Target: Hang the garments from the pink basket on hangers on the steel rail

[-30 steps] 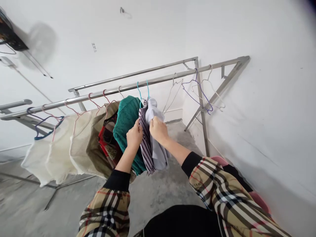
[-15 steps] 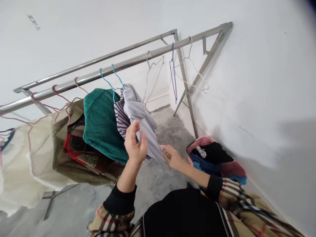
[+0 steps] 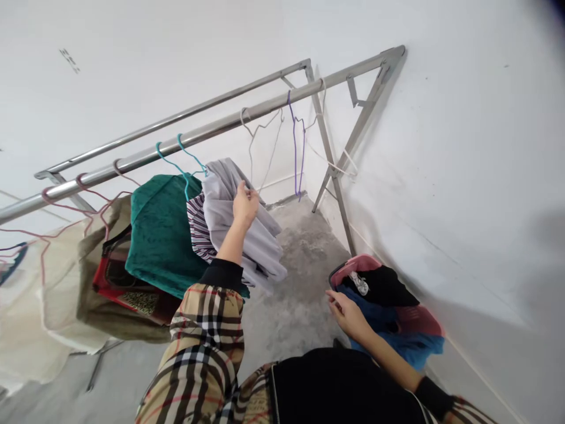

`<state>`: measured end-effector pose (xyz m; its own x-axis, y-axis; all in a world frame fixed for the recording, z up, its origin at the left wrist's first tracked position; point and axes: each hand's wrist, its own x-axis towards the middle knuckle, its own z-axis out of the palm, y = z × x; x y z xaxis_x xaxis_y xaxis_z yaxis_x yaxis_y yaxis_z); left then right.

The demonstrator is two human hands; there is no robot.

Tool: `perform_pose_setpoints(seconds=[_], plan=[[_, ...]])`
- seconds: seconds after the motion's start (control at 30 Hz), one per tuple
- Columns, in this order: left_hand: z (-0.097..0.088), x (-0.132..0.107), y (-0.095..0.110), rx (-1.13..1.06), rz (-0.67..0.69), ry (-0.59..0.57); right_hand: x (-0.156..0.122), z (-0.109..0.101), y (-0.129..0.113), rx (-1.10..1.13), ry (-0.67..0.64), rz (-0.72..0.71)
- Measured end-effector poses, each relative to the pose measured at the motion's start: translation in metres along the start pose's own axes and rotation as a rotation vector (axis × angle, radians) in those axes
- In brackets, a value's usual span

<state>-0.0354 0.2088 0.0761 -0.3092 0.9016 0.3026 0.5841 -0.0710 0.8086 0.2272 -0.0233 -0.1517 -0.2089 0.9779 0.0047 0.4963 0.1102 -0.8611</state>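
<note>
A light grey garment [image 3: 260,250] hangs from a turquoise hanger [image 3: 192,152] on the metal rail. My left hand [image 3: 246,206] is closed on the upper part of its cloth, fingers bent against the fabric. My right hand [image 3: 348,318] is off the garment, with fingers loosely bent and apart, holding nothing. It hovers beside a pink basket [image 3: 366,261] on the floor. Inside the basket lie black cloth [image 3: 388,285] and blue cloth [image 3: 375,312]. Left of the grey garment hang a striped garment [image 3: 198,227] and a green velvety garment [image 3: 161,235].
The metal drying rack [image 3: 265,107] runs diagonally, its crossed legs near the right wall. Bare on the rail hang a grey hanger [image 3: 251,138], a purple hanger [image 3: 295,147] and a white hanger [image 3: 323,97]. Brown [image 3: 95,282] and cream garments [image 3: 30,312] hang at left.
My right hand has let go of the grey garment's lower edge and moved right, towards the basket. My left hand, open before, has moved up onto the garment, which now hangs more spread out.
</note>
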Motion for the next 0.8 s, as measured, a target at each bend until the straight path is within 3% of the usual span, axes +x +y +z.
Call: perform_pose_setpoints(seconds=[0.1,0.2,0.4,0.5,0.57,0.67,0.73,0.8], plan=[[0.014,-0.012,0.006,-0.219,-0.072,-0.176,0.000,-0.010,0.008,0.001,-0.023,0.007],[0.023,-0.027,0.020,-0.386,-0.012,-0.245,0.001,-0.020,0.011,0.004,-0.053,0.006],[0.019,-0.038,0.059,-0.614,0.057,-0.133,0.006,-0.034,0.008,-0.014,-0.098,-0.049],[0.021,-0.054,0.065,-0.623,0.095,-0.065,0.009,-0.038,0.002,-0.012,-0.105,-0.079],[0.028,-0.078,0.053,-0.563,0.128,0.001,0.009,-0.041,-0.005,-0.002,-0.116,-0.093],[0.044,-0.141,0.012,-0.376,0.138,0.045,0.005,-0.044,-0.019,0.047,-0.132,-0.081],[0.053,-0.196,-0.025,-0.171,0.111,-0.017,0.001,-0.045,-0.029,0.122,-0.132,-0.094],[0.057,-0.251,-0.060,-0.004,0.080,-0.199,-0.004,-0.042,-0.036,0.199,-0.116,-0.147]])
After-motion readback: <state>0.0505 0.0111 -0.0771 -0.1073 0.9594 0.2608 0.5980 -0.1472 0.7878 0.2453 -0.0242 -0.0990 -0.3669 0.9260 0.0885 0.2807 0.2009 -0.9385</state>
